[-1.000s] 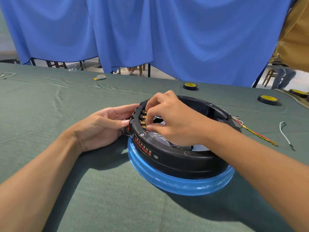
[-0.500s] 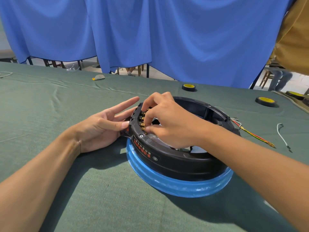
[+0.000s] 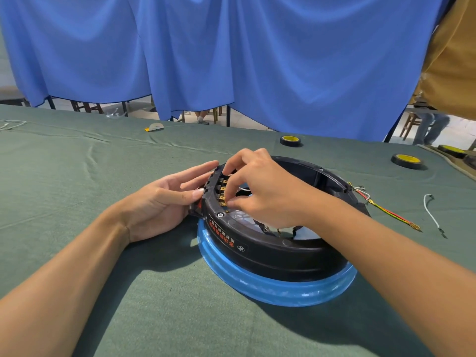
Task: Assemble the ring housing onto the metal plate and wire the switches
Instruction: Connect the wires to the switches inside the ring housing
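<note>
Big blue curtain [image 3: 231, 60] hangs across the far side, daylight glowing through it. Wooden chair legs [image 3: 87, 107] and pale floor [image 3: 247, 119] peek underneath. Wrinkled green cloth covers the table [image 3: 77, 176]. Tan fabric [image 3: 453, 60] far right.

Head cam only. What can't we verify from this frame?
- Head view: whether the right hand pinches a wire at the switch terminals; its own fingers cover the spot.
- Head view: the metal plate centre; the ring housing covers all but the blue-filmed rim.
- Head view: the ring housing's outer wall behind the left hand.
- Head view: the red label print, too small to read.
</note>
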Available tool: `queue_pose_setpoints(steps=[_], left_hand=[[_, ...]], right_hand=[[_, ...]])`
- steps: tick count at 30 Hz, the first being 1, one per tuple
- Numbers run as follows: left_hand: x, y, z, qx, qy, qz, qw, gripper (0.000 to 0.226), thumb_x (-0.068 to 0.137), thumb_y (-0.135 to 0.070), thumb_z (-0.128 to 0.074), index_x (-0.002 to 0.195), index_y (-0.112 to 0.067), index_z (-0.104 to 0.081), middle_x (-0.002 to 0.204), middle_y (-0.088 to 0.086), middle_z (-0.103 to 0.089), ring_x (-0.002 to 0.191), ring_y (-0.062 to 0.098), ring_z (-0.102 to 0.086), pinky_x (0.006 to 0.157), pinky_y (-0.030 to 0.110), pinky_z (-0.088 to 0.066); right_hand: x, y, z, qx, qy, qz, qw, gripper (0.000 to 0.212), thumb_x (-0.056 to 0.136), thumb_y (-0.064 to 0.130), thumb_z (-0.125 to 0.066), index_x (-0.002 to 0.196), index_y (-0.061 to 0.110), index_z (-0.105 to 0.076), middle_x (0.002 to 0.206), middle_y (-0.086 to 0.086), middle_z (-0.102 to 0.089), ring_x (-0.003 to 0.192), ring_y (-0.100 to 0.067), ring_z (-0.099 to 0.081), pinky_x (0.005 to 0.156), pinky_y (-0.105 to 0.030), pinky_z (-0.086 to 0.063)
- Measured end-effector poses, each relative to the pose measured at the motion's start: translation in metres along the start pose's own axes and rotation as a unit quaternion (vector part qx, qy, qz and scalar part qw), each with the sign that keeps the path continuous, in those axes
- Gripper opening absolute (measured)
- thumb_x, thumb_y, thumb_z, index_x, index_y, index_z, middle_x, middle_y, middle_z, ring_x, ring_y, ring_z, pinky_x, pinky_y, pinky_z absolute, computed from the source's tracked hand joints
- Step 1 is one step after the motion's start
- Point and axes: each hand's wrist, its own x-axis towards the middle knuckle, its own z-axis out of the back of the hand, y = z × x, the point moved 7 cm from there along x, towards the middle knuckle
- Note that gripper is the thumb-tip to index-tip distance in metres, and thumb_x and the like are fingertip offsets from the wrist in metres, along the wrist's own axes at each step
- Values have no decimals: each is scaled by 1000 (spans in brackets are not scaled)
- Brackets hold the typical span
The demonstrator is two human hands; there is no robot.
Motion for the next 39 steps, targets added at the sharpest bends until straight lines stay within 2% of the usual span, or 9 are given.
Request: queue_pose_setpoints(steps=[4, 8, 9, 11, 14, 17, 25, 31, 39], left_hand=[[2, -5, -12, 79, -59, -7, 995, 54, 85, -32, -65, 136, -21, -56, 133, 3, -63, 120, 19, -62, 89, 29, -53], [3, -20, -27, 227, -168, -22, 959, 36, 72, -50, -67, 105, -36, -76, 109, -12, -74, 96, -5, -68, 74, 7, -48], [1, -26, -28, 250, -197, -30, 948, 45, 68, -52, -68, 110, -37, -74, 114, -15, -71, 96, -10, -66, 75, 5, -46], [-2, -33, -24, 297, -256, -42, 919, 77, 66, -51, -73, 136, -24, -58, 134, -14, -60, 114, -9, -57, 92, 11, -41], [-3, -36, -27, 294, -298, -82, 904, 71, 80, -21, -78, 145, -17, -48, 144, -2, -53, 129, 0, -50, 111, 29, -38], [-3, -35, -31, 301, -325, -92, 892, 62, 88, -8, -70, 145, -17, -47, 143, 5, -54, 127, 6, -53, 111, 35, -41], [-2, -32, -34, 318, -335, -113, 880, 62, 91, 8, -55, 144, -24, -48, 137, 9, -59, 128, 7, -53, 107, 40, -45], [-3, -32, -32, 330, -340, -118, 873, 73, 92, 6, -54, 151, -31, -34, 136, 11, -60, 130, 7, -51, 108, 43, -44], [-4, -32, -34, 319, -334, -107, 881, 76, 94, 5, -54, 153, -35, -27, 136, 13, -59, 132, 7, -49, 110, 41, -43]], right_hand=[[-2, -7, 7, 27, -20, -15, 999, 10, 92, 26, -63, 88, 29, -72, 111, 10, -48, 113, -10, -31, 92, -29, -28], [-6, -23, 36, 45, -143, -60, 987, 16, 92, 18, -60, 87, 19, -74, 81, 22, -49, 101, -15, -47, 94, -35, -36], [-7, -27, 38, 22, -143, -70, 987, 16, 92, 17, -59, 86, 17, -74, 76, 22, -48, 96, -14, -48, 93, -33, -34], [-9, -34, 37, -26, -111, -89, 989, 17, 92, 18, -59, 86, 15, -74, 74, 19, -51, 87, -11, -47, 89, -29, -33], [-9, -42, 23, -37, -38, -121, 991, 17, 94, 24, -58, 92, 15, -72, 88, 3, -66, 88, -17, -57, 75, -30, -43], [-6, -39, 11, -25, 6, -123, 992, 20, 95, 34, -58, 93, 18, -70, 87, 3, -66, 83, -15, -60, 63, -26, -43], [3, -15, 14, -133, -48, -56, 988, 10, 87, 27, -66, 82, 23, -59, 86, 3, -59, 86, -20, -55, 69, -31, -43], [8, -4, 12, -118, -39, -39, 991, 19, 88, 17, -64, 73, 20, -53, 79, -5, -57, 82, -27, -59, 73, -37, -52], [1, -11, 15, -101, -35, -45, 993, 20, 94, 27, -60, 90, 14, -73, 87, -1, -66, 83, -19, -61, 76, -37, -53]])
